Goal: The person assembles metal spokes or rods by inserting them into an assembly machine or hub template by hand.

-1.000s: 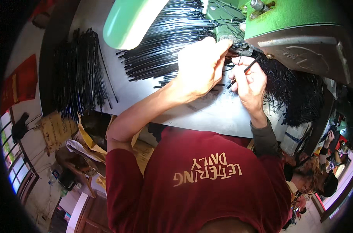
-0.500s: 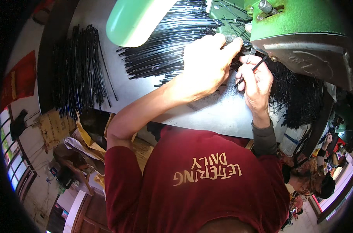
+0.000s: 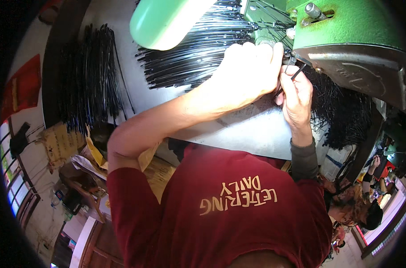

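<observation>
My left hand (image 3: 252, 73) is at the front of a green machine (image 3: 345, 27), its fingers curled and washed out by bright light. What those fingers hold, if anything, I cannot make out. Close beside it, my right hand (image 3: 296, 96) pinches a thin black rod (image 3: 298, 72), which slants up toward the machine's small metal working parts (image 3: 291, 57). A large heap of similar black rods (image 3: 180, 67), with shiny fittings along them, lies on the table to the left of my left hand.
Another bundle of black rods (image 3: 93, 80) lies at the table's left side. A green lamp (image 3: 158, 27) hangs over the heap. More dark rods (image 3: 341, 107) pile up below the machine on the right. A person (image 3: 363, 207) is in the background at far right.
My left hand has shifted a little to the right, closer to my right hand. The right hand's rod has turned and now shows less below its fingers.
</observation>
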Demonstrator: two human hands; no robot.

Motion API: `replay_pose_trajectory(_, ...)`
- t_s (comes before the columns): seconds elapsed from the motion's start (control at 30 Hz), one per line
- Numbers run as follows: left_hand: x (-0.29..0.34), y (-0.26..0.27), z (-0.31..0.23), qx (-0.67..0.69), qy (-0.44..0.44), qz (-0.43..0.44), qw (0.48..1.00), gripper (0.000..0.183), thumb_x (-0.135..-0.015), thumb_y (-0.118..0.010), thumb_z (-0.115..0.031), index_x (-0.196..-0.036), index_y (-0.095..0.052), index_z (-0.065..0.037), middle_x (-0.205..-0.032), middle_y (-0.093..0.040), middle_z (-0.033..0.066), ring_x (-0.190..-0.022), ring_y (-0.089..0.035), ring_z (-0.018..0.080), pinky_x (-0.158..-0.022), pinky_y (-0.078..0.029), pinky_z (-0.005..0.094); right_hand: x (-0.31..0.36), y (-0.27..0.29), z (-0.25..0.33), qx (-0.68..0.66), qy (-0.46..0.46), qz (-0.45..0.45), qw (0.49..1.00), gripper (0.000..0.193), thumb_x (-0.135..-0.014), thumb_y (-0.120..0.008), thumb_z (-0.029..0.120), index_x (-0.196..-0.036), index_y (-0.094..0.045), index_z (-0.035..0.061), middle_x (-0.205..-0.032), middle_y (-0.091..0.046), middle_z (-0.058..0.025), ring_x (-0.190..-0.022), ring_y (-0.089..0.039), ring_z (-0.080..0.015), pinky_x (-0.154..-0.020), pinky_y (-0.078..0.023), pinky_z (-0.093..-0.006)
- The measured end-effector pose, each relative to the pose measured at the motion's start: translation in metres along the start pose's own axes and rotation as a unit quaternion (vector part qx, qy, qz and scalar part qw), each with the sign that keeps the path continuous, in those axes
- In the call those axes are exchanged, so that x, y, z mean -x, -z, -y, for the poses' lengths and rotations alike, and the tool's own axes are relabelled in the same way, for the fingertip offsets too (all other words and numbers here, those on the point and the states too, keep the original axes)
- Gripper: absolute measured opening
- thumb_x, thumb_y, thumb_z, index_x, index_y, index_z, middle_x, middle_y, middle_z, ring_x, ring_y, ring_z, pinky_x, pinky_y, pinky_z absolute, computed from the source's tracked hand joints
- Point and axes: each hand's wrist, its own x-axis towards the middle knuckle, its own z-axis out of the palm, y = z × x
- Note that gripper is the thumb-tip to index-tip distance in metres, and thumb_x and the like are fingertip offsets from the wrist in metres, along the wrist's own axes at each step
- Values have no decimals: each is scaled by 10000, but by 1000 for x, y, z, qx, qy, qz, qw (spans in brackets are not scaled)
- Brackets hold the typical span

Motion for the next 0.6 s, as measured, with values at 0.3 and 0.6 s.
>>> replay_pose_trajectory(0.3, 31, 17, 11, 398, 192, 93, 892, 163, -884, -538, -93, -1023, -551, -9, -672, -574, 63, -552, -552, 153, -497, -437, 244, 2, -19, 0, -247, -22, 14, 969, 266, -996, -398, 208, -1020, -472, -46, -982, -597, -195, -768, -675, -290, -676, -583, -368)
replay_pose_trajectory(0.6, 26, 26, 43, 678, 337, 251, 603, 220, -906, -575, -209, -800, -600, -18, -537, -532, 22, -369, -363, 48, -348, -259, 197, -3, -25, 1, -272, -65, 50, 959, 282, -1004, -363, 205, -1038, -456, -59, -966, -593, -228, -838, -666, -312, -751, -570, -401)
